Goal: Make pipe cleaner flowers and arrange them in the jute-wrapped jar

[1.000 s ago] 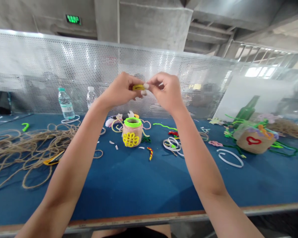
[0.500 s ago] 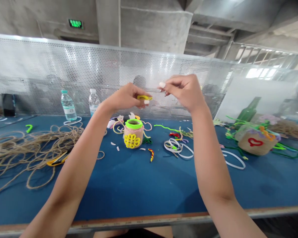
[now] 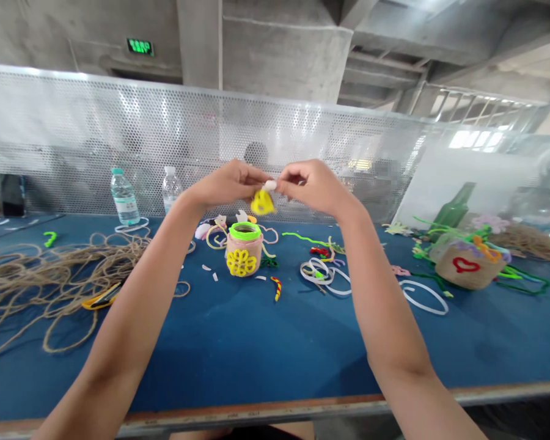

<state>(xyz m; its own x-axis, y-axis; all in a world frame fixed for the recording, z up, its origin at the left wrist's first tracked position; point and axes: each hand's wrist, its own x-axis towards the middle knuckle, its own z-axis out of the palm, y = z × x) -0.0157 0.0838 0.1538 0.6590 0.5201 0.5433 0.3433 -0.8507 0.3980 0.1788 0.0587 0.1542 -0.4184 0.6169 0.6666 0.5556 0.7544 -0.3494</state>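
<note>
Raised above the table, my left hand (image 3: 236, 182) pinches a bent yellow pipe cleaner piece (image 3: 262, 203), which hangs blurred below the fingertips. My right hand (image 3: 309, 183) has its thumb and fingers closed, the tips meeting my left fingertips at the top of the yellow piece. Whatever lies between the right fingertips is too small to make out. Below the hands stands a twine-wrapped jar (image 3: 255, 245) with a bright green rim and a yellow pipe cleaner flower (image 3: 241, 263) on its front. A red and yellow twisted piece (image 3: 276, 288) lies in front of the jar.
Loose twine (image 3: 73, 269) and a yellow-handled cutter (image 3: 101, 297) lie left, with two water bottles (image 3: 126, 201) behind. White cord coils (image 3: 318, 272) sit right of the jar. Farther right is a second wrapped jar (image 3: 467, 269) with a red heart, near a green bottle (image 3: 456, 205).
My right hand has come down and left to meet my left hand. The yellow piece has turned from lying edge-on to hanging below the fingers.
</note>
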